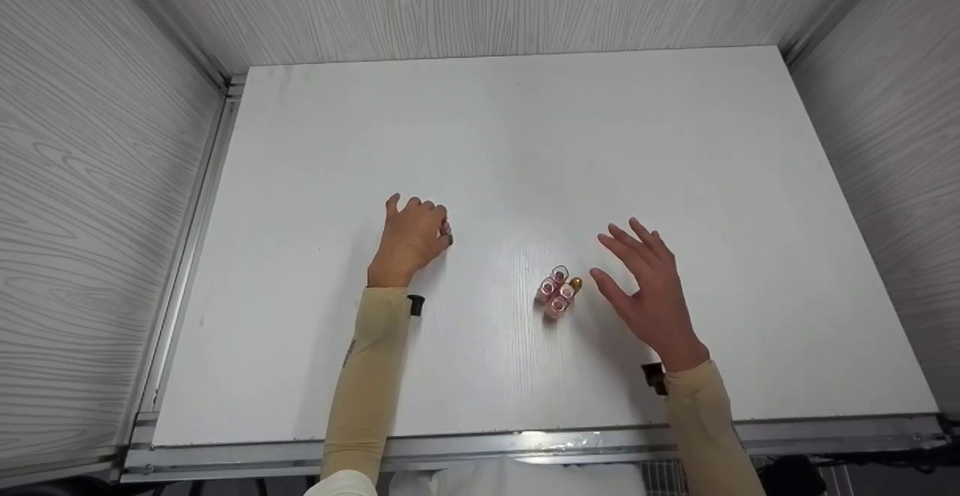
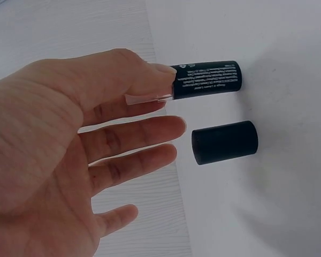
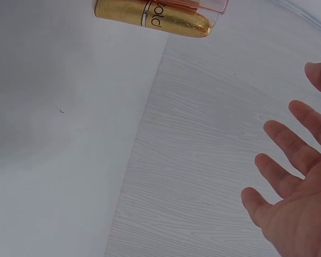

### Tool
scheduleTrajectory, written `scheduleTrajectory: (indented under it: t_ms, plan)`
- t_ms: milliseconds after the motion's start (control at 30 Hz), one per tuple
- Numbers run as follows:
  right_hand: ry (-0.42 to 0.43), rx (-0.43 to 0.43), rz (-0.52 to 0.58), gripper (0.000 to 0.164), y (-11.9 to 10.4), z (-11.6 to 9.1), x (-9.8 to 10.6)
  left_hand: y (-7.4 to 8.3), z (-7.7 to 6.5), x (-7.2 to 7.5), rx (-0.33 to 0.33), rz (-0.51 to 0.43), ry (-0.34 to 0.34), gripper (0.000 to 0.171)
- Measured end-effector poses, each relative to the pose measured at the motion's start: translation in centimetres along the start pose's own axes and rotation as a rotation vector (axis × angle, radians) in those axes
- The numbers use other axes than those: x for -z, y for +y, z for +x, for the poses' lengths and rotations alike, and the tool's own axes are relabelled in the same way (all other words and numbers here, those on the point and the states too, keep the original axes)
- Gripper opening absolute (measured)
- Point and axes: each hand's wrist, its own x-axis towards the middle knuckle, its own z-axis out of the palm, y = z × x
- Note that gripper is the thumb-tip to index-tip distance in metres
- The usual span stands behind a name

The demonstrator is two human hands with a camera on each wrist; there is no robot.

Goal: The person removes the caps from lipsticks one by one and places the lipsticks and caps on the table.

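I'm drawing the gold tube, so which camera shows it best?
The right wrist view: there the gold tube looks big, with letters showing, though it's at the top edge. The head view shows just a small gold end; the left wrist view, nothing.

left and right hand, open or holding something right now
Left hand: closed, pinching a black tube with white print.
Right hand: open, holding nothing.

Two hands point(image 1: 409, 239), two black cylinders point(image 2: 225, 142), four clear-topped tubes point(image 1: 558, 306) and one gold tube point(image 1: 576, 284) at one surface point(image 1: 480, 128).
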Motion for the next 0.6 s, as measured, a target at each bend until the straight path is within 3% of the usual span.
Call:
scheduleTrajectory:
  t_ms: [133,300,467,600]
  plan:
    - [0.006,0.009,-0.001,0.049,0.1,0.1,0.1,0.3,-0.4,0.7,-0.008,0.025,0.034,0.014]
    - [0.003,0.013,-0.003,0.05,0.0,0.3,0.0,1.8,-1.4,2.6,-0.049,0.061,0.089,0.021]
    - [-0.007,0.003,-0.002,0.05,-0.2,0.2,0.0,4.1,-2.9,4.6,-0.155,0.071,0.157,0.029]
    - [-0.017,-0.012,-0.005,0.05,-0.2,0.1,-0.1,6.2,-3.9,5.3,-0.238,0.082,0.175,0.031]
